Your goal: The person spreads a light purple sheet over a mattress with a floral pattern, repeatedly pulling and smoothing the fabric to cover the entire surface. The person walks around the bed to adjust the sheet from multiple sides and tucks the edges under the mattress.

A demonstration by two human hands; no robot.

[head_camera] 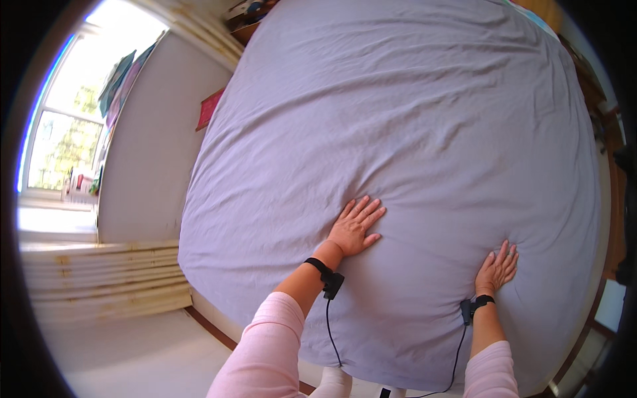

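Observation:
A light purple-grey bed sheet (448, 164) covers the bed before me, with creases running across its far half. My left hand (354, 228) lies palm down on the sheet near the middle, fingers spread, and folds fan out from its fingertips. Further right and closer to the near edge, my right hand (496, 271) also presses flat on the fabric, its fingers only slightly apart. Neither hand grips anything. Each wrist wears a black strap with a small device, the left device (332, 284) and the right device (467, 312), both trailing a thin black cable.
A white-framed window (64, 144) and a pale wall panel (149, 134) stand left of the bed. Below them runs a cream radiator (109, 278). A red item (210, 108) shows beside the bed's left edge. A white object (610, 304) is at the lower right.

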